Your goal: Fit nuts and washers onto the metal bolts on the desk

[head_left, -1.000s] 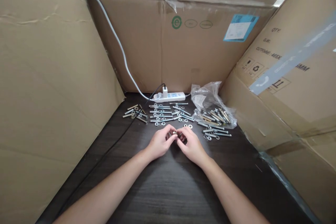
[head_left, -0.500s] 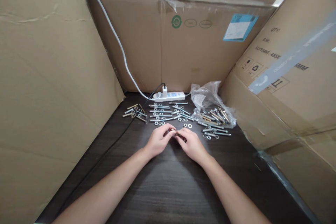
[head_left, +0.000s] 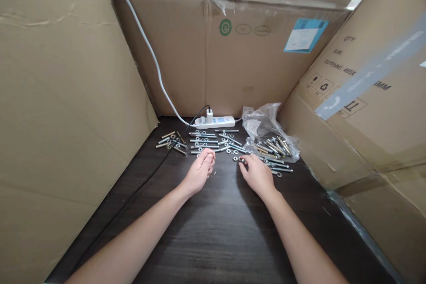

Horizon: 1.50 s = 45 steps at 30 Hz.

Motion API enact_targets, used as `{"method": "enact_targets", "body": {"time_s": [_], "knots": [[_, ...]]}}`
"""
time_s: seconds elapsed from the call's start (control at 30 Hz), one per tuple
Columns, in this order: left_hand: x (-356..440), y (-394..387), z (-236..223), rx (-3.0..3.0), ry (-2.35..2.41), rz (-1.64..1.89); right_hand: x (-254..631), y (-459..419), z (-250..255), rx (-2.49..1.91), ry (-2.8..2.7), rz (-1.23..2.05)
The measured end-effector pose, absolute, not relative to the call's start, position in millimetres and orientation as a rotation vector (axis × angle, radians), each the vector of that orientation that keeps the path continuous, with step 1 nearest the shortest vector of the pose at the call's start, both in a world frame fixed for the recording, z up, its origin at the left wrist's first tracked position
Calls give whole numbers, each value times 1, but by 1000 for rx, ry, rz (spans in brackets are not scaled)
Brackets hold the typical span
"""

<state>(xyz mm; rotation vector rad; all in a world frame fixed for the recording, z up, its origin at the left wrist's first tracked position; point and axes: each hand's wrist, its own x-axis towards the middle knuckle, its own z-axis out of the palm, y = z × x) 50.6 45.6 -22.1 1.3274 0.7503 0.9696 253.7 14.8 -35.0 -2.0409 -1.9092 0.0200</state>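
My left hand (head_left: 198, 174) is closed in a fist just in front of the bolts (head_left: 203, 142) laid out in rows. What it holds is hidden by the fingers; a tiny pale bit (head_left: 214, 173) shows beside them. Farther right, my right hand (head_left: 258, 174) rests low over the table, its thumb and fingertips closed around a flat washer (head_left: 242, 161). Immediately left of those fingertips lies a nut (head_left: 235, 159). Several long bolts (head_left: 281, 166) and a washer (head_left: 278, 174) partly show past the right hand's far side.
A clear plastic bag (head_left: 261, 120) with several expansion bolts (head_left: 274, 146) lies at the back right. Behind the rows stands a white power strip (head_left: 222, 121). A loose pile of bolts and sleeves (head_left: 171, 141) is at left, crossed by a black cable (head_left: 146, 182). Cardboard boxes (head_left: 186, 62) wall three sides.
My hands were together over a small metal piece and have parted. The left moved slightly left and closed into a fist; the right moved right to the washer.
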Motion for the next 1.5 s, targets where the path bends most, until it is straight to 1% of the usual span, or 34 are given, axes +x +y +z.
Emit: {"method": "enact_targets", "body": {"time_s": [0.13, 0.27, 0.37, 0.8, 1.07, 1.17, 1.3, 1.4, 1.5], "knots": [[47, 42, -20, 1508, 790, 884, 252, 16, -36, -2034, -1896, -47], [45, 42, -24, 1849, 882, 873, 254, 17, -36, -2031, -1901, -4], [45, 44, -28, 1984, 932, 855, 252, 17, -34, -2038, -1905, 23], [48, 45, -30, 2124, 924, 776, 237, 20, -32, -2163, -1989, -5], [48, 44, -30, 2127, 921, 765, 242, 20, -31, -2119, -2009, 91], [48, 45, -31, 2129, 924, 766, 245, 16, -28, -2017, -2041, 147], [49, 46, -32, 2135, 930, 761, 241, 5, -20, -1718, -2079, 249], [49, 45, -32, 2146, 925, 748, 234, -3, -14, -1499, -2032, 274], [49, 44, -32, 2161, 931, 730, 229, -6, -13, -1403, -1999, 270]]}}
